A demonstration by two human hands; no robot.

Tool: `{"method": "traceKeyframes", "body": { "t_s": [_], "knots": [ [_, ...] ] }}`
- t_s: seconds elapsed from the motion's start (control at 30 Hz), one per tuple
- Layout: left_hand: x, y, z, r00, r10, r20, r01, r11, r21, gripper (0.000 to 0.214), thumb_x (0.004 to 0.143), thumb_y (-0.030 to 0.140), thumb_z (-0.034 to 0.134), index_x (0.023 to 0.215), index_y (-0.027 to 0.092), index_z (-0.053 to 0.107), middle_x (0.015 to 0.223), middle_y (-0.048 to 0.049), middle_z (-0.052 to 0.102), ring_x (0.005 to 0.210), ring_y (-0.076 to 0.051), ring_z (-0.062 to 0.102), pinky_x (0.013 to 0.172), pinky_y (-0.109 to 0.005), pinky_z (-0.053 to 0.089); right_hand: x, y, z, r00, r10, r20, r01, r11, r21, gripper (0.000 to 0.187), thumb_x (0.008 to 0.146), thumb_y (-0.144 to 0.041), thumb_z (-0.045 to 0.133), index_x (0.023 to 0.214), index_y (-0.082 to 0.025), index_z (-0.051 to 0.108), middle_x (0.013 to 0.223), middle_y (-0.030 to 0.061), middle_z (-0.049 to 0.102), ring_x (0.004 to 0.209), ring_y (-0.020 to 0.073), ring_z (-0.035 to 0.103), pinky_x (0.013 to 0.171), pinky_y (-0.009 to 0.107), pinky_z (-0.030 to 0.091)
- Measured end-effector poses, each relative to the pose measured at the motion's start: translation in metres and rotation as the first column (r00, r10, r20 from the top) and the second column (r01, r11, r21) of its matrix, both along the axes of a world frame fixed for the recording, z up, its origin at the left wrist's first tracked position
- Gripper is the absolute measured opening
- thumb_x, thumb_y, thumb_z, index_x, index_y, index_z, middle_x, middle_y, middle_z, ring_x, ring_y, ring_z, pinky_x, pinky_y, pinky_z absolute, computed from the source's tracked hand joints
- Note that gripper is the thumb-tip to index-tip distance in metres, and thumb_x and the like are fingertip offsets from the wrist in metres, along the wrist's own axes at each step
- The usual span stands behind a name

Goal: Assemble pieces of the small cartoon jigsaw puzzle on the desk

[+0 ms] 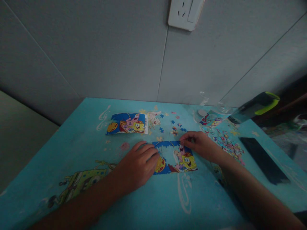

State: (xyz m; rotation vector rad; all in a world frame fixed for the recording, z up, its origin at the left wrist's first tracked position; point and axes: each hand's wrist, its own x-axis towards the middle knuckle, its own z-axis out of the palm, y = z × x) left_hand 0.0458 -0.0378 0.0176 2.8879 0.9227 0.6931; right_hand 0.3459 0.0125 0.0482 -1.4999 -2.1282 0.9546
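Observation:
A small cartoon jigsaw puzzle (pixel 176 158) lies partly assembled in the middle of the blue table (pixel 134 204). My left hand (pixel 137 166) rests on its left part, fingers stretched flat and holding nothing. My right hand (pixel 200 145) sits at the puzzle's upper right corner, thumb and forefinger pinched on a small puzzle piece there. A printed reference picture card (pixel 127 123) lies flat further back on the left.
Several loose puzzle pieces (pixel 176 126) lie behind the puzzle and a pile of pieces (pixel 225 142) spreads to the right. A clear tube container (pixel 216 116) lies at the back right, a black phone (pixel 262 159) on the right. The grey wall (pixel 96 48) stands behind.

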Motion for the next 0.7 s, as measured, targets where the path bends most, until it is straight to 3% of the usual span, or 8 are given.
{"method": "traceKeyframes", "body": {
  "t_s": [0.13,0.27,0.47,0.7],
  "knots": [
    [0.0,0.001,0.002,1.0,0.011,0.007,-0.011,1.0,0.014,0.023,0.1,0.017,0.053,0.116,0.014,0.068,0.115,-0.0101,0.071,0.114,-0.026,0.064,0.106,-0.052,0.046,0.002,-0.007,0.016,0.987,0.159,0.034,-0.162,0.981,0.109,0.013,0.095,-0.033,0.068,0.099,-0.026,0.079,0.099,0.0036,0.075,0.088,0.0178,0.069,0.079,0.031,0.054],
    [0.0,0.0,0.003,1.0,0.004,0.014,-0.004,1.0,0.009,0.023,0.099,0.017,0.054,0.117,0.015,0.069,0.115,-0.0103,0.071,0.114,-0.026,0.063,0.107,-0.052,0.046,-0.002,-0.022,0.013,0.939,0.328,0.1,-0.34,0.929,0.148,0.02,0.096,-0.032,0.069,0.113,-0.031,0.078,0.102,0.0053,0.071,0.095,0.0204,0.066,0.086,0.034,0.053],
    [0.001,0.0,0.004,1.0,-0.01,0.0,0.01,1.0,0.008,0.025,0.1,0.017,0.054,0.12,0.013,0.068,0.116,-0.0113,0.07,0.115,-0.027,0.062,0.108,-0.052,0.045,-0.005,-0.028,0.0,0.924,0.337,0.179,-0.37,0.908,0.199,0.022,0.099,-0.029,0.064,0.117,-0.032,0.077,0.101,0.0053,0.069,0.091,0.0203,0.065,0.084,0.035,0.052],
    [0.0,-0.001,0.004,1.0,0.0,-0.01,0.001,1.0,0.008,0.024,0.1,0.017,0.054,0.12,0.013,0.068,0.117,-0.0101,0.07,0.116,-0.026,0.062,0.109,-0.052,0.044,-0.007,-0.026,-0.001,0.927,0.312,0.207,-0.364,0.881,0.303,0.023,0.103,-0.026,0.056,0.114,-0.025,0.076,0.105,0.0075,0.071,0.098,0.0224,0.066,0.09,0.038,0.051]
  ]
}}
